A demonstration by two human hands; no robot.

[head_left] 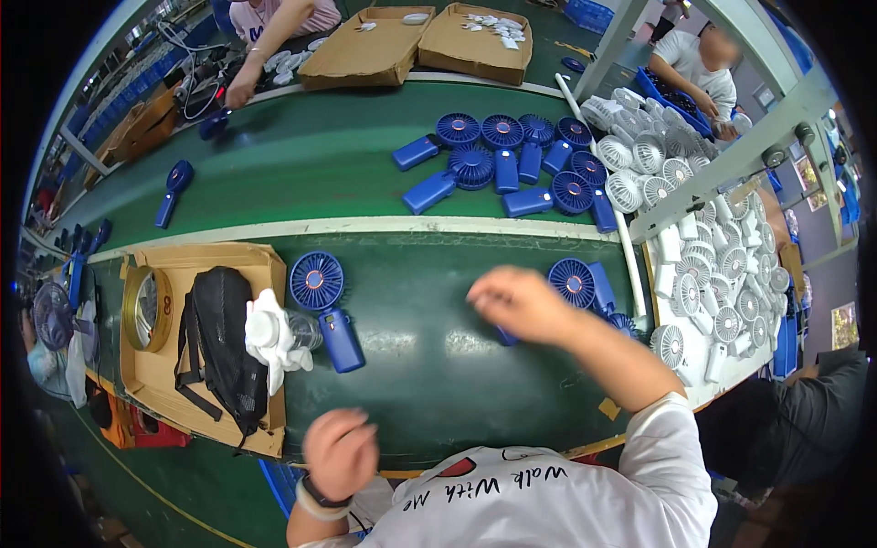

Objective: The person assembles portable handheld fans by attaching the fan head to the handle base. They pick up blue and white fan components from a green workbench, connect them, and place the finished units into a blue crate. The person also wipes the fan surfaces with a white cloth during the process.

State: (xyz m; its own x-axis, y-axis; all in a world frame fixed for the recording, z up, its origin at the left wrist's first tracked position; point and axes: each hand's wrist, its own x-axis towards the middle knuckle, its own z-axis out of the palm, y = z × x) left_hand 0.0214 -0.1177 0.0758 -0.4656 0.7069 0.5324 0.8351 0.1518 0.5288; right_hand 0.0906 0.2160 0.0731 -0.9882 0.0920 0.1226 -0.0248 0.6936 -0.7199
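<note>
My left hand [340, 454] is raised near the table's front edge, its fingers loosely bent and apart, nothing in them. Over the right part of the table, my right hand [517, 301] is blurred by motion; its fingers point left and I cannot tell if they grip anything. Beneath its palm shows a bit of blue handle [507, 337], mostly hidden. Just right of that hand lie a blue handheld fan [572, 282] and another blue fan [623, 323], partly covered by my forearm. A further blue handheld fan [341, 340] lies face up between my hands and the cardboard tray.
The cardboard tray [274, 438] at left holds a black bag [219, 338], a tape roll [148, 309] and a white-wrapped bottle [271, 333]. Blue fans [470, 167] cluster on the green conveyor [301, 173]. White fans [726, 274] pile up at right. Co-workers sit across and beyond.
</note>
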